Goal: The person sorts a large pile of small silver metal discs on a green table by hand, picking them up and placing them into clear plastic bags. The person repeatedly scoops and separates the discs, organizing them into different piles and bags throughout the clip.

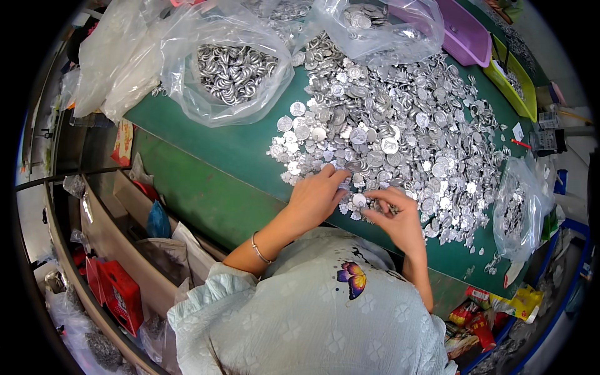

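Note:
A wide heap of small silver-coloured medallions (412, 119), some round and some with scalloped edges, lies on the green table. My left hand (312, 197) rests at the heap's near edge, fingers curled down and closed among the pieces; whatever they grip is hidden. Just to its right, my right hand (400, 219) has thumb and forefinger bent around the rim of a round medallion (359, 200). Several flower-edged pieces (292, 167) lie spread left of my left hand.
A clear plastic bag of silver rings (234, 75) stands open at the back left. Another bag (381, 37) holds medallions at the back. Purple (465, 31) and lime-green (512, 81) baskets sit at the far right. A small filled bag (517, 209) lies at the right edge.

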The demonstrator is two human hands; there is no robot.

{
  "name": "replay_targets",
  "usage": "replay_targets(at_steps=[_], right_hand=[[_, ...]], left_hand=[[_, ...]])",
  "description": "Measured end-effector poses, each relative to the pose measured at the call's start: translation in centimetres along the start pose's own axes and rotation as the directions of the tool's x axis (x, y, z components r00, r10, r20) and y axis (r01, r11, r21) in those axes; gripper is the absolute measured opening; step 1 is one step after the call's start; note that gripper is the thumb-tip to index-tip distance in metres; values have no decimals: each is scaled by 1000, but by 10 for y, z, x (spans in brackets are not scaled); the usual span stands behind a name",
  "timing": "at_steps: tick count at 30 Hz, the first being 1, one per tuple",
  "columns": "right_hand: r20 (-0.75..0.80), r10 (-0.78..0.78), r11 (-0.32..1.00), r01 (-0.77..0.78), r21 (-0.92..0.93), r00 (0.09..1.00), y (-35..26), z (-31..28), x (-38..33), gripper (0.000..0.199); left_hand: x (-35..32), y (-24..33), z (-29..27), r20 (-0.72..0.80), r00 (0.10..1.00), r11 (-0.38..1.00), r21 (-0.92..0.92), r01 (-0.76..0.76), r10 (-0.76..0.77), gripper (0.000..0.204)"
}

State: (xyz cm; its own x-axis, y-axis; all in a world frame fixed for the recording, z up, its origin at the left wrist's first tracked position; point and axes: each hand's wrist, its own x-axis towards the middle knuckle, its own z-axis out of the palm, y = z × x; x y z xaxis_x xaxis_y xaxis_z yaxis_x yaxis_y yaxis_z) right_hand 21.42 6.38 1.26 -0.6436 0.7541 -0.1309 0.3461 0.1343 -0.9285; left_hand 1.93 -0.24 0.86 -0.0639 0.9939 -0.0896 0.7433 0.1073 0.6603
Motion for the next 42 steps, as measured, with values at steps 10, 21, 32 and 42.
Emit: replay_targets(at_steps=[10, 21, 32, 42], right_hand=[[-37, -113, 826, 73, -559, 993, -21, 14, 4, 25], [-27, 296, 552, -147, 821, 955, -5, 2, 6, 10], [55, 237, 502, -171, 848, 970, -2, 2, 4, 17], [-6, 233, -124, 36, 992, 972, 8, 20, 9, 25]], left_hand=[[6, -13, 7, -86, 995, 921, -390, 10, -47, 17], [14, -29, -2, 305, 940, -9, -952, 307, -156, 15], [10, -8, -2, 390, 920, -171, -910, 379, -36, 34], [8, 25, 22, 162, 965, -311, -946, 92, -208, 36]])
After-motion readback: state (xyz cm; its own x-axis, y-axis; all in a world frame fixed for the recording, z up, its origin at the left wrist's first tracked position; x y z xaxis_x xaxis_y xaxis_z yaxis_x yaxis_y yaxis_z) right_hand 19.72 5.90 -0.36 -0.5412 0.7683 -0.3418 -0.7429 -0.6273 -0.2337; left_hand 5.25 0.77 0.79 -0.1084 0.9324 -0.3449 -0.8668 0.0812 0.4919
